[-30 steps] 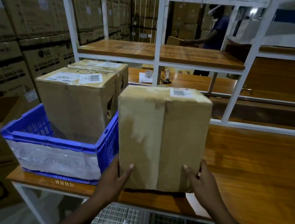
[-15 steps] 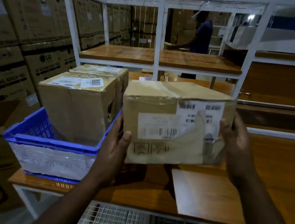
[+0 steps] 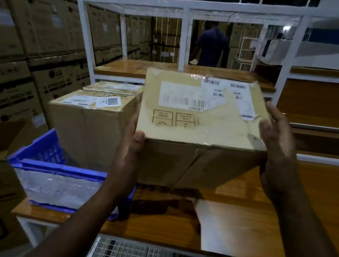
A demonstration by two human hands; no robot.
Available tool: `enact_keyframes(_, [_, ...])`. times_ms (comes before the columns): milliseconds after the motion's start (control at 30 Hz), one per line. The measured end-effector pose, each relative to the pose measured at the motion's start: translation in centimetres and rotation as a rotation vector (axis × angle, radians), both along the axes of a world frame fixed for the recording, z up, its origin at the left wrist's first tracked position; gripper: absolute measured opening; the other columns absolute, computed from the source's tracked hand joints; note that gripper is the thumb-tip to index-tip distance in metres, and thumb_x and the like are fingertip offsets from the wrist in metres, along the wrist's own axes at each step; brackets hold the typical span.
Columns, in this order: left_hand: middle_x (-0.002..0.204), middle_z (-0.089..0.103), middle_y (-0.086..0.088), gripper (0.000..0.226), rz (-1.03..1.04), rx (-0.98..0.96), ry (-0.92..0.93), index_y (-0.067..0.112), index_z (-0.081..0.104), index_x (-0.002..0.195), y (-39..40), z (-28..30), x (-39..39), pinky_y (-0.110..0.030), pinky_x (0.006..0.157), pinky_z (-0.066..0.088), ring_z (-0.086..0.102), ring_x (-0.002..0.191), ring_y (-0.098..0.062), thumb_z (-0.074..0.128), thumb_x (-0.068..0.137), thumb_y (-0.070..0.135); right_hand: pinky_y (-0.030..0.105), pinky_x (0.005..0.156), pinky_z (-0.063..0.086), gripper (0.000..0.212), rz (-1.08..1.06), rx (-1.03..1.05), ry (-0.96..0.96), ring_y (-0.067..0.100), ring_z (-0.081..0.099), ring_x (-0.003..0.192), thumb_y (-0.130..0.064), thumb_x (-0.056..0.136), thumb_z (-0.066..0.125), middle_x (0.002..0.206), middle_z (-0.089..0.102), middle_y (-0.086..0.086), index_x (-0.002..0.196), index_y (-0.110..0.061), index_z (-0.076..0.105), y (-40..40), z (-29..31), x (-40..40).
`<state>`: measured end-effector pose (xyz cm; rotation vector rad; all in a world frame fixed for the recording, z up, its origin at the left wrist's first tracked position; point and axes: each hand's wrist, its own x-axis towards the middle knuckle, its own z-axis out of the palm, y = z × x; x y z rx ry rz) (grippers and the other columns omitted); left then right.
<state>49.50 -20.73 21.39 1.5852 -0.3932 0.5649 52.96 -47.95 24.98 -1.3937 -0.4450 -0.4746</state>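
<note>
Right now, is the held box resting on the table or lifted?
Lifted and tipped: the box hangs above the table between left hand and right hand.

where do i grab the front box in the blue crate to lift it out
Come from above and clasp its left and right faces near the top. The front box stands upright, well above the crate rim; a second box blocks its back.

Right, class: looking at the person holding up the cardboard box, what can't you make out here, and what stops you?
Head view:
- Print on the cardboard box shipping label: blurred and too small to read.
- Fingers of the left hand: hidden behind the box's side.
- Floor of the blue crate: hidden by its wall and the boxes inside.
- Person at the back: too dark and small for detail.
</note>
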Motion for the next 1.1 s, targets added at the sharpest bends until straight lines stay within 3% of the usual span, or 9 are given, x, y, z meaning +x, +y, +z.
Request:
enact_keyframes(100, [0.137, 0.058, 0.021, 0.09, 0.047, -0.056, 0.072, 0.033, 0.04, 0.149, 0.0, -1.5, 0.3, -0.017, 0.094, 0.05, 0.054, 0.128, 0.0, 0.043, 0.078, 0.089, 0.032, 0.086, 0.057, 0.072, -0.032, -0.061, 0.074, 0.012, 0.058, 0.12, -0.064, 0.077, 0.061, 0.14, 0.05, -0.011, 0.142, -0.04, 0.043, 0.6, -1.4, 0.6])
enact_keyframes(233, [0.141, 0.058, 0.01, 0.08, 0.084, -0.095, 0.153, 0.032, 0.041, 0.149, 0.0, -3.2, 1.1, -0.043, 0.107, 0.047, 0.054, 0.13, -0.008, 0.039, 0.087, 0.081, 0.019, 0.075, 0.055, 0.068, -0.074, -0.146, 0.136, -0.002, 0.056, 0.112, -0.069, 0.078, 0.063, 0.126, 0.049, -0.029, 0.139, -0.041, 0.049, 1.3, -3.6, 1.7])
enact_keyframes(333, [0.144, 0.055, 0.008, 0.07, 0.095, -0.091, 0.215, 0.032, 0.038, 0.151, 0.0, -4.5, 1.4, -0.045, 0.113, 0.043, 0.052, 0.132, -0.007, 0.034, 0.092, 0.068, 0.016, 0.069, 0.054, 0.064, -0.097, -0.189, 0.186, 0.0, 0.056, 0.109, -0.061, 0.082, 0.061, 0.124, 0.051, -0.021, 0.14, -0.036, 0.05, 1.8, -5.4, 2.4])
enact_keyframes(467, [0.142, 0.048, 0.031, 0.059, 0.073, -0.045, 0.223, 0.048, 0.031, 0.148, 0.2, -5.0, 1.9, -0.034, 0.107, 0.046, 0.048, 0.132, 0.004, 0.035, 0.091, 0.065, 0.015, 0.065, 0.054, 0.063, -0.115, -0.24, 0.24, -0.001, 0.053, 0.108, -0.061, 0.082, 0.058, 0.132, 0.046, -0.015, 0.141, -0.04, 0.048, 2.0, -6.8, 3.0])
enact_keyframes(600, [0.157, 0.032, 0.016, 0.059, 0.217, 0.179, 0.069, 0.032, 0.029, 0.157, 0.6, -3.7, 2.6, -0.045, 0.116, 0.037, 0.033, 0.144, -0.001, 0.038, 0.099, 0.042, 0.02, 0.099, 0.041, 0.051, -0.326, -0.5, 0.061, 0.001, 0.036, 0.133, -0.046, 0.093, 0.058, 0.15, 0.04, -0.013, 0.139, -0.026, 0.056, 1.9, -6.1, 3.2])
enact_keyframes(700, [0.16, 0.036, 0.004, 0.051, 0.302, 0.526, -0.17, 0.022, 0.049, 0.147, 0.7, -2.5, 3.2, -0.055, 0.12, 0.026, 0.02, 0.153, -0.011, 0.044, 0.099, 0.037, 0.038, 0.115, 0.031, 0.034, -0.441, -0.754, -0.181, 0.009, 0.038, 0.138, -0.026, 0.098, 0.058, 0.145, 0.053, -0.001, 0.131, -0.017, 0.063, 2.3, -4.9, 2.8])
enact_keyframes(767, [0.151, 0.049, 0.003, 0.043, 0.315, 0.662, -0.253, 0.019, 0.062, 0.135, 0.6, -2.2, 3.5, -0.059, 0.119, 0.027, 0.024, 0.152, -0.013, 0.048, 0.099, 0.037, 0.047, 0.115, 0.035, 0.034, -0.414, -0.868, -0.242, 0.011, 0.051, 0.131, -0.033, 0.099, 0.054, 0.134, 0.063, 0.001, 0.126, -0.017, 0.066, 2.8, -4.5, 2.4])
enact_keyframes(867, [0.131, 0.067, 0.002, 0.037, 0.365, 0.71, -0.318, 0.019, 0.071, 0.122, 0.9, -2.7, 3.9, -0.054, 0.115, 0.035, 0.043, 0.141, -0.012, 0.052, 0.098, 0.039, 0.045, 0.113, 0.037, 0.045, -0.434, -0.945, -0.276, 0.009, 0.056, 0.125, -0.049, 0.1, 0.047, 0.128, 0.066, -0.003, 0.124, -0.019, 0.068, 3.3, -4.9, 2.1])
enact_keyframes(1100, [0.115, 0.074, 0.0, 0.032, 0.409, 0.696, -0.357, 0.014, 0.076, 0.11, 0.6, -2.7, 4.2, -0.049, 0.108, 0.044, 0.064, 0.118, -0.01, 0.06, 0.096, 0.038, 0.042, 0.107, 0.042, 0.044, -0.52, -0.928, -0.295, 0.009, 0.062, 0.112, -0.048, 0.097, 0.046, 0.115, 0.072, -0.003, 0.112, -0.018, 0.074, 3.8, -5.1, 2.3])
